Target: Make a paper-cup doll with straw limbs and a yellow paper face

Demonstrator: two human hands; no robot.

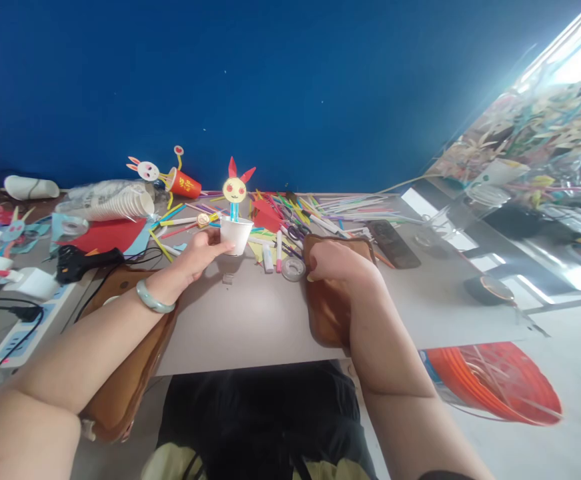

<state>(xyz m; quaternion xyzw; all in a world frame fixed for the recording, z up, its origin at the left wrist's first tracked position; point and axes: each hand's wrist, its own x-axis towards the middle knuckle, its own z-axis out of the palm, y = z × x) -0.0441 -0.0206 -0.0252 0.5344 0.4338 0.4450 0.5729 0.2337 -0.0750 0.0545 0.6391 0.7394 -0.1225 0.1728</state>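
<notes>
My left hand (204, 253) grips a white paper cup (236, 237) from its left side, thumb at the front. Out of the cup rises a paper bunny figure (234, 190) with a pale yellow round face, red ears and blue straw legs. My right hand (337, 263) rests on a brown leather pad (327, 313), its fingers curled under; whether they hold anything is hidden. Left of that hand lie a tape roll (293, 269), a pink-capped marker (279, 252) and a glue stick (267, 259). Scissors (300, 232) lie just behind the pad.
Several colored straws (345, 208) spread along the blue wall. A black glue gun (87, 262), stacked paper cups (120, 203), red paper (113, 235) and a power strip (25, 327) are left. A red cup figure (185, 183) lies tipped behind. A phone (394, 244) and orange bucket (500, 380) are right.
</notes>
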